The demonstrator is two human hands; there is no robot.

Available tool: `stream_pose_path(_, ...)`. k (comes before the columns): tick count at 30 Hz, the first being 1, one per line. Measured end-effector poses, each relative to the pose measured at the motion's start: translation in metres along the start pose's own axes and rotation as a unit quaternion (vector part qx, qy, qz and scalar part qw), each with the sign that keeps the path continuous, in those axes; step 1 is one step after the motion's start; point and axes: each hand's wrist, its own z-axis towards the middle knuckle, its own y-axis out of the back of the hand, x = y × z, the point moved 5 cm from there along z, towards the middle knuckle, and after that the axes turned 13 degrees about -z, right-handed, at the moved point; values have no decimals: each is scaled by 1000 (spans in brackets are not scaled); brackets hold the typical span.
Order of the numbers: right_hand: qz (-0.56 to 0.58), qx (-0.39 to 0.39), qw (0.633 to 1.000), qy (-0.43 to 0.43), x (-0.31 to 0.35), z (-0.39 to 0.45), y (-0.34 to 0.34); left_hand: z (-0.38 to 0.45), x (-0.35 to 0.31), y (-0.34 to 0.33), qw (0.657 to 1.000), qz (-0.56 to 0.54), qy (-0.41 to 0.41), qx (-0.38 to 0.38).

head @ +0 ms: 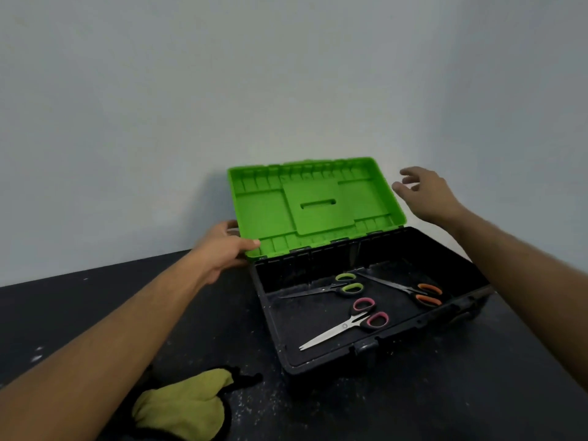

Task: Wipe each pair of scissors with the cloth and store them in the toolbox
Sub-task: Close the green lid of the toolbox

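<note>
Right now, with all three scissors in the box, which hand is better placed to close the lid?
Probably the left hand: it already grips the green lid at its corner; the right hand hovers apart.

A workshop corner is suggested. A toolbox (366, 316) with a green lid (315, 205) is set at the centre right on a black bench (222, 319) speckled with white dust, and a bare pale wall (222, 74) fills the upper frame.
</note>
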Motion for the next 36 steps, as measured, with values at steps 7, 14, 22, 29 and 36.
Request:
stream_pose_path(7, -84, -42, 965, 246, 77, -45, 65, -38, -45, -6, 991, 57, -108, 50)
stream_pose_path(14, -238, 21, 907, 346, 95, -105, 88, -85, -65, -18, 934, 251, -186, 171)
stream_pose_path(22, -255, 95, 896, 351, 49, -184, 73, -110, -51, -24, 866, 414, -160, 229)
stream_pose_path(29, -246, 145, 893, 349, 7, -219, 38, -138, -33, -31, 824, 512, -117, 213)
stream_pose_path(36, -258, 95, 906, 321, -12, -237, 36, -215, -5, -71, 834, 457, -248, 186)
